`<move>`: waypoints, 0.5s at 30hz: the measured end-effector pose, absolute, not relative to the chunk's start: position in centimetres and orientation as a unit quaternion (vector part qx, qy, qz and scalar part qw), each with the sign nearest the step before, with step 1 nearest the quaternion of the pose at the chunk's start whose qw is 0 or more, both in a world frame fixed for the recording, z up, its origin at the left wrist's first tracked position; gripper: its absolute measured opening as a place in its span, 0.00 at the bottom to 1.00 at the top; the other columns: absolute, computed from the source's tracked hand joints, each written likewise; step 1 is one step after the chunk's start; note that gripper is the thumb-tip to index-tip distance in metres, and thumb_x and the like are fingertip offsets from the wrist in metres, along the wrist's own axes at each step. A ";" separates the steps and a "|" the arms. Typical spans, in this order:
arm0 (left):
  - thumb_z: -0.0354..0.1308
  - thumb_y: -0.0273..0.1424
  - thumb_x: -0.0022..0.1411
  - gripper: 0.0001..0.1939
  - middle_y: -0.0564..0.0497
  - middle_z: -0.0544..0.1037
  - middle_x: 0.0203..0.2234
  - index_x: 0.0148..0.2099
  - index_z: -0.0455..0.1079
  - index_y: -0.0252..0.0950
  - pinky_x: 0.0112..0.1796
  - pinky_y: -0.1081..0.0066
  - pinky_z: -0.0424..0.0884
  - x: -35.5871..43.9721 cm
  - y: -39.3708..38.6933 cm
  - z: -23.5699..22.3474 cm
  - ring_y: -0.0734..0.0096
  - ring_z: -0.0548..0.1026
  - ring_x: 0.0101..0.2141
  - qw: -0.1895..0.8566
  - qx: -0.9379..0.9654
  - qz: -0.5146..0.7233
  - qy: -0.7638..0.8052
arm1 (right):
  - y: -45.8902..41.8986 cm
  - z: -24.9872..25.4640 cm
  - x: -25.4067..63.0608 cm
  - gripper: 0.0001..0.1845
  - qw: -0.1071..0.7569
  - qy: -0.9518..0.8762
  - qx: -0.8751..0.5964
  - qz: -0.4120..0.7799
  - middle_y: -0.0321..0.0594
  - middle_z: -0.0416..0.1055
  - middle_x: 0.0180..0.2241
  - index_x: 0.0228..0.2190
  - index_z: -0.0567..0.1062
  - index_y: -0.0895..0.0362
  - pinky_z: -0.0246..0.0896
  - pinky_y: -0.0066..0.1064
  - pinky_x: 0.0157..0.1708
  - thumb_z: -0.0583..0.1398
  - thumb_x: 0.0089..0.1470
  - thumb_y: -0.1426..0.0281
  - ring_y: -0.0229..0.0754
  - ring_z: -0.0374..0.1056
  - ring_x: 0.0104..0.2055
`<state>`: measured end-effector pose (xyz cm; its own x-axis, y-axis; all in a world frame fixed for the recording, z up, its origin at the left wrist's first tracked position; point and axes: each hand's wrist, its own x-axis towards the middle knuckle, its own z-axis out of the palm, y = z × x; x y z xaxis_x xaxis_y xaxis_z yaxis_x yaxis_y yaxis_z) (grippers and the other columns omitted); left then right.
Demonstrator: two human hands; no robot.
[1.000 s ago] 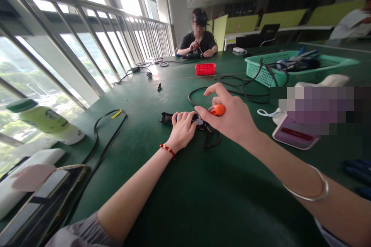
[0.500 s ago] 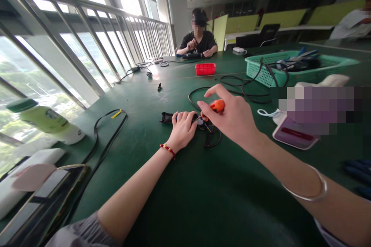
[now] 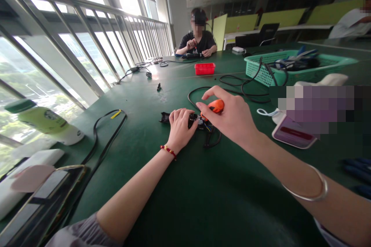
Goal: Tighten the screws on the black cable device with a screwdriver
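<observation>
A black device [image 3: 165, 118] is laid flat on the green table [image 3: 162, 177], and it is held down there by the left hand [image 3: 180, 125]. The left grip is curled over its middle, fingers side by side on top and the thumb set along the near side. At the device's right end, coloured wires [image 3: 208, 126] and a pale part are exposed.

An orange-handled tool [image 3: 216, 106] is held in the right hand [image 3: 233, 114] — the right grip is closed around the handle, with the index finger arched clear and the thumb laid close to it. The tool is pointed down and leftward at the exposed end; whether anything is touched by its tip cannot be told.

Beyond the hands, a black cable [image 3: 242, 93] is looped on the table, and a small black piece [image 3: 159, 87] and a red box [image 3: 205, 69] are placed farther off. To the right, a green basket [image 3: 262, 74] is filled with dark and blue items. A bottle [image 3: 48, 122] is seen at the left edge, and on the far side a similar dark object is being handled by a person [image 3: 199, 40].
</observation>
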<state>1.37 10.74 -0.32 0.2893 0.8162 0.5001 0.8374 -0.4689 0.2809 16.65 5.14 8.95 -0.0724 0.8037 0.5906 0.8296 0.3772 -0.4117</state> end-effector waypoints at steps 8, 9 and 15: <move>0.55 0.34 0.60 0.04 0.51 0.74 0.40 0.35 0.69 0.40 0.51 0.61 0.58 1.2 10.4 0.2 0.61 0.65 0.47 0.029 -0.798 -0.342 -0.495 | 5.0 8.9 16.6 0.19 0.395 -0.737 -0.548 -0.005 0.34 0.70 0.27 0.45 0.64 0.54 0.51 0.28 0.24 0.56 0.50 0.62 0.40 0.66 0.26; 0.56 0.34 0.60 0.05 0.51 0.74 0.40 0.34 0.69 0.40 0.51 0.60 0.59 1.2 10.4 0.2 0.61 0.66 0.46 0.032 -0.798 -0.344 -0.494 | 5.0 8.9 16.6 0.18 0.385 -0.737 -0.556 -0.004 0.34 0.69 0.25 0.43 0.65 0.54 0.51 0.28 0.24 0.55 0.52 0.60 0.41 0.66 0.25; 0.58 0.31 0.58 0.04 0.51 0.75 0.34 0.31 0.69 0.38 0.47 0.62 0.62 1.3 10.6 0.0 0.63 0.68 0.43 0.056 -0.798 -0.385 -0.460 | 5.0 8.7 16.5 0.18 0.394 -0.743 -0.540 0.027 0.32 0.68 0.23 0.44 0.66 0.54 0.53 0.28 0.26 0.56 0.51 0.62 0.40 0.66 0.25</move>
<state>1.27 10.65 -0.02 0.2804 0.6914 0.6658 0.7770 -0.5708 0.2655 16.49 5.04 8.74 -0.1070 0.8247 0.5554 0.7814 0.4151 -0.4659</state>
